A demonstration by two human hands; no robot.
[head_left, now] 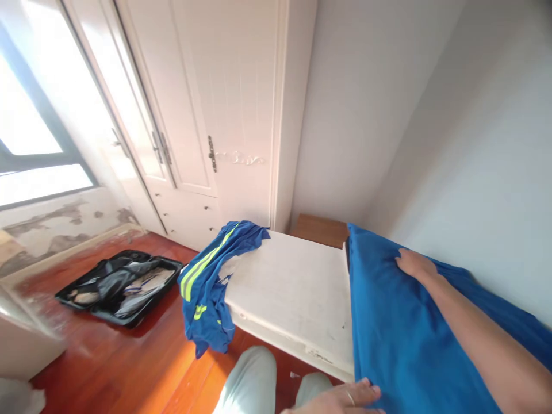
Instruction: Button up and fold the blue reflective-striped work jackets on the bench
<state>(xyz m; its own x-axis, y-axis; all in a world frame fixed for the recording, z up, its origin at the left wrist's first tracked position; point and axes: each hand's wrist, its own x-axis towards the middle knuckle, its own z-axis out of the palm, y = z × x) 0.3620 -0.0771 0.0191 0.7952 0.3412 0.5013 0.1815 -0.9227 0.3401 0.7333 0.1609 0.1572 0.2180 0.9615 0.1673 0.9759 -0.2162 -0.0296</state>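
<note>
A wide piece of smooth blue cloth [397, 339] covers the right end of the white bench-like surface [293, 282]. At its far part, my right hand [416, 263] presses on the cloth with fingers curled into it. My left hand [345, 397], wearing a ring, is at the bottom edge of the view. Its fingers are stretched out, the tips resting on the cloth's near left edge. A blue garment with yellow-green and grey stripes [211, 282] hangs over the left end of the white surface, away from both hands.
An open black suitcase [125, 287] with clothes inside lies on the reddish wooden floor [164, 362]. A white wardrobe [245, 103] stands behind, with a brown wooden piece [319, 229] beside it. My knees [250, 379] are close to the white surface.
</note>
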